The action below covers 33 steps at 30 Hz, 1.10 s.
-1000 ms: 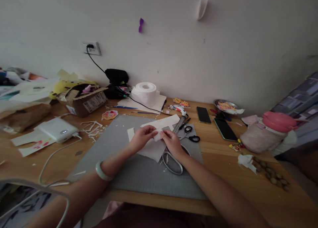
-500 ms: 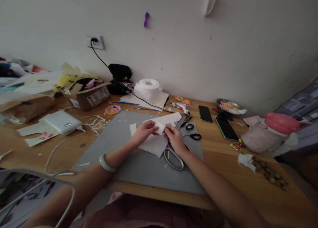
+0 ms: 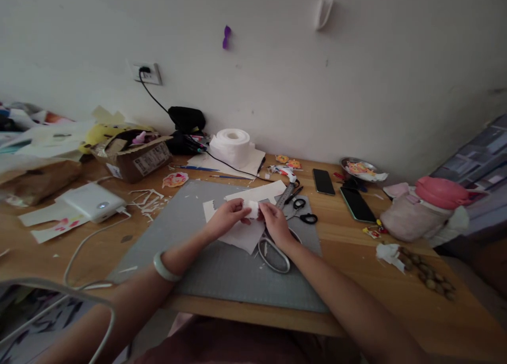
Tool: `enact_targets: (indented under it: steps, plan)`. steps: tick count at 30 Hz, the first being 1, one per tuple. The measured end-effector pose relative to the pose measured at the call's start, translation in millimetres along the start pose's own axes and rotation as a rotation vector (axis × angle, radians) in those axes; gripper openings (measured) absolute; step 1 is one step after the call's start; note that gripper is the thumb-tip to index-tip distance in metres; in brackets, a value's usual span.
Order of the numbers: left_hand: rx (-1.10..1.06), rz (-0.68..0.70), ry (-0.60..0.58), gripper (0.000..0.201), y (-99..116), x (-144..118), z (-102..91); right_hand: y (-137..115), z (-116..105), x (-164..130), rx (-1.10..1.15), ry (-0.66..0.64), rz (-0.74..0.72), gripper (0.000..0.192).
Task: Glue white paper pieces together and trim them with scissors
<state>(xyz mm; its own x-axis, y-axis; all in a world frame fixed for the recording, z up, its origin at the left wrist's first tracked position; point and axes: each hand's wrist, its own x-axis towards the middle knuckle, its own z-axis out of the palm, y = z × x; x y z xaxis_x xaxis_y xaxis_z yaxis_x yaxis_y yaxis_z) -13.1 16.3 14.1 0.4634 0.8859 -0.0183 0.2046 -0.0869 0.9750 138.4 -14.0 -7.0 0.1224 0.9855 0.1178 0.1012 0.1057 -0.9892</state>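
A small white paper piece [image 3: 251, 209] is held up between both hands over the cutting mat. My left hand [image 3: 229, 216] pinches its left side with thumb and fingers. At its right edge my right hand [image 3: 276, 225] grips it, fingertips closed together. Beneath the hands lies a white sheet [image 3: 243, 238] on the grey cutting mat [image 3: 190, 258]. Large grey-handled scissors [image 3: 275, 255] rest partly under my right wrist. Just beyond are black-handled scissors [image 3: 304, 216], a metal ruler [image 3: 285, 195] and a white paper strip [image 3: 261, 189].
A white roll [image 3: 232, 147] stands on paper near the wall. On the left are a cardboard box [image 3: 138, 155] and a white power bank [image 3: 95, 201] with a cable. To the right lie two phones [image 3: 324, 181], a metal bowl [image 3: 362, 168] and a pink-lidded container [image 3: 428, 208].
The white paper piece has turned slightly between my fingers, both hands keeping hold of it. The whole view has shifted a little.
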Motion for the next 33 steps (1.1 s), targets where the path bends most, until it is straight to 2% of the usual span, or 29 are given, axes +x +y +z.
enact_targets:
  steps: [4,10,18,26,29,33]
  plan:
    - [0.032,-0.017,0.005,0.026,0.7,-0.7,-0.4,0.6,-0.7,-0.5,-0.035,-0.029,-0.021,0.029]
    - [-0.034,0.004,-0.010,0.035,-2.0,0.5,1.3,0.4,-2.2,-1.7,-0.064,-0.009,-0.079,0.026]
    - [0.006,0.029,0.054,0.040,-0.1,2.7,-1.3,0.7,-0.7,0.7,-0.032,-0.032,0.012,0.018]
    - [0.013,0.023,0.064,0.037,4.9,0.0,-1.1,1.6,-2.0,-0.6,-0.058,-0.057,-0.010,0.021]
    - [-0.047,-0.016,0.026,0.037,4.7,-1.2,-0.7,-0.5,-2.6,-1.5,-0.072,-0.067,-0.038,0.022]
    - [-0.023,-0.118,-0.111,0.044,0.0,-2.0,1.1,-2.0,-1.5,-1.9,-0.098,-0.085,-0.053,0.022]
